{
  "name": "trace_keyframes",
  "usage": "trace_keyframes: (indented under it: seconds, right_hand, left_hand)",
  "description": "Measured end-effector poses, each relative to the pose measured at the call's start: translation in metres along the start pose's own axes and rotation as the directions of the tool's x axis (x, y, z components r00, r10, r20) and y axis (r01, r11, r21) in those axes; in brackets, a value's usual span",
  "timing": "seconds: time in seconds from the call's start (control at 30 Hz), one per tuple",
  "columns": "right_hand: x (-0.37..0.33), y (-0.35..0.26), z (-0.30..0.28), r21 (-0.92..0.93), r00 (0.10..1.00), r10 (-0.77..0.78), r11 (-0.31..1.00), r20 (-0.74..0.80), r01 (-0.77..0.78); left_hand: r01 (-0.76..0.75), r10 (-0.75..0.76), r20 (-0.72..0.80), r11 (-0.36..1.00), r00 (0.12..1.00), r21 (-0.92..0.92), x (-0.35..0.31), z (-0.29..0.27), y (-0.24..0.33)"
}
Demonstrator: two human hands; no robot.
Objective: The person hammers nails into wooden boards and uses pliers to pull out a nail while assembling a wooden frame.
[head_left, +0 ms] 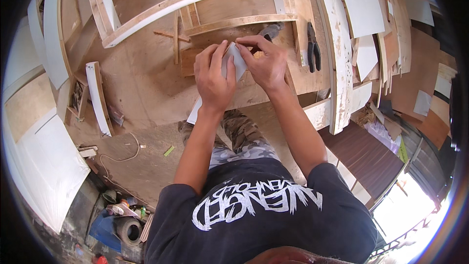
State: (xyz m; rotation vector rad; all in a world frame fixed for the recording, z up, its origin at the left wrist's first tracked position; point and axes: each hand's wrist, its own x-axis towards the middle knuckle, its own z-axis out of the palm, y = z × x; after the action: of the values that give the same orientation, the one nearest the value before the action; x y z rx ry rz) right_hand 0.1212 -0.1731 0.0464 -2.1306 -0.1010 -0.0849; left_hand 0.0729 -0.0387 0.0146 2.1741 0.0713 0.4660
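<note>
Noted at 11 o'clock: wooden frame (166, 14), white-faced along one edge. Between 1 and 2: dark pliers (311, 51), lying on wooden table (141, 88), tips toward 12. Between 3 and 4: dark brown board (364, 159), striped grain. At 8: green strip (169, 151) on floor (151, 176), pale cord (138, 147) farther out. Between 7 and 8: tyre (122, 230), beside blue object (104, 230), kind unclear. Between 8 and 9: large white sheet (49, 171).

You have two hands (215, 76) and one held white strip (239, 63) over the worktop (141, 88), one pair of pliers (313, 51) on it, two trouser legs (240, 128) at its near edge, one tyre (122, 227) below it.
</note>
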Motion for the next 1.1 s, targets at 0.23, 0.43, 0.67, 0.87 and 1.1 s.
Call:
trace_keyframes:
  seconds: [0.23,0.43,0.67,0.87,1.1]
  right_hand:
    - [-0.006,0.000,0.002,0.027,0.998,-0.022,0.999,-0.055,0.023]
    - [-0.011,-0.002,-0.011,-0.023,0.994,-0.068,0.998,-0.089,0.066]
    - [-0.044,0.042,-0.037,-0.448,0.971,0.066,0.879,-0.228,-0.165]
    - [-0.042,0.055,-0.040,-0.355,0.972,0.135,0.914,-0.195,-0.198]
    - [-0.043,0.054,-0.043,-0.339,0.968,0.167,0.914,-0.187,-0.223]
  left_hand:
    - [-0.039,0.034,-0.053,0.996,0.998,-0.082,0.012,0.010,0.002]
    - [-0.022,0.018,-0.077,0.998,0.997,-0.054,0.010,0.014,0.001]
    - [0.090,-0.118,-0.120,0.973,0.986,-0.213,0.012,0.009,0.003]
    - [-0.120,0.112,-0.101,0.990,0.989,-0.076,0.012,0.015,-0.001]
    - [-0.058,0.059,-0.055,0.998,0.997,0.006,0.009,0.020,-0.004]
